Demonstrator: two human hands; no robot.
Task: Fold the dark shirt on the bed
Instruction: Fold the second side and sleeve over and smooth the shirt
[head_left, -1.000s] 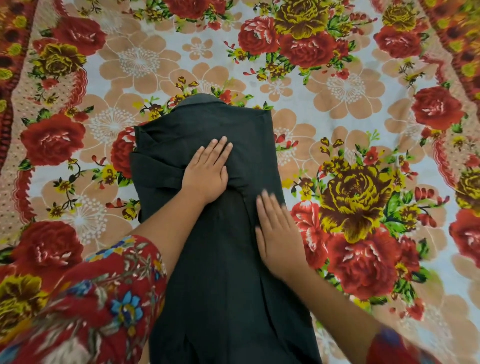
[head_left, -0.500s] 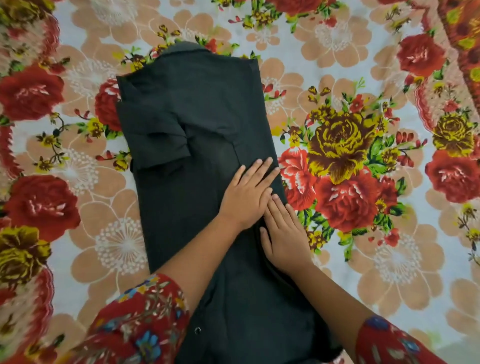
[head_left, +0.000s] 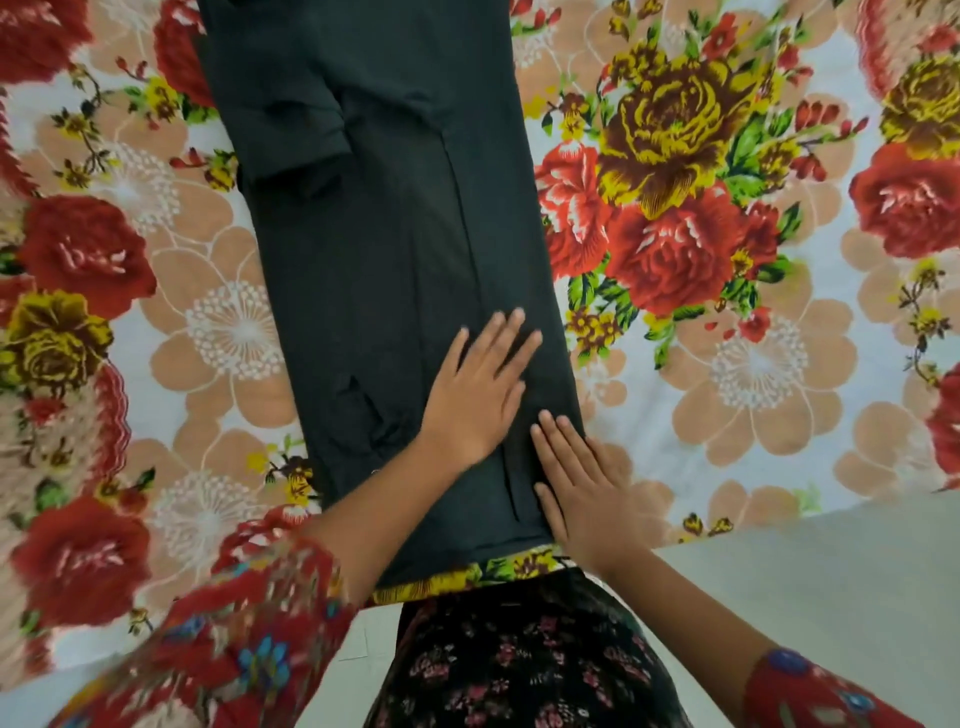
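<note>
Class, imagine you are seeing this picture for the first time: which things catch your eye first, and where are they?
First comes the dark shirt, folded into a long narrow strip running up the middle of the bed. Around it blazes the floral bedsheet, with big red and yellow roses to the right. Near the shirt's lower end, the left hand lies flat on the cloth, and the right hand presses its right edge.

The dark shirt (head_left: 395, 270) is matt woven cloth; the bedsheet (head_left: 753, 364) is smooth printed floral cloth.
</note>
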